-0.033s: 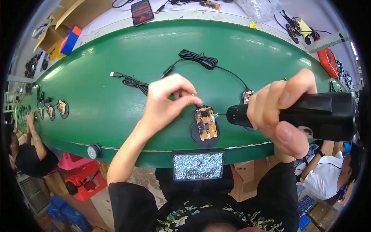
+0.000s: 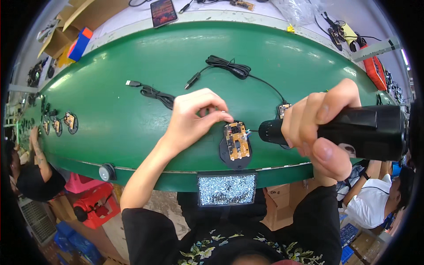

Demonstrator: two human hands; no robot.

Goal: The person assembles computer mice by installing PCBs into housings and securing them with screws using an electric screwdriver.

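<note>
Left hand (image 2: 193, 115) slightly farther right than before, narrow; right hand (image 2: 305, 115) around screwdriver (image 2: 369, 132)

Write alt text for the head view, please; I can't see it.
The right hand grips a black electric screwdriver pointing toward a brown circuit board on a dark base; the left hand pinches near the board's far end. The base sits on a green table, with two bundled black cables lying farther away.
</note>
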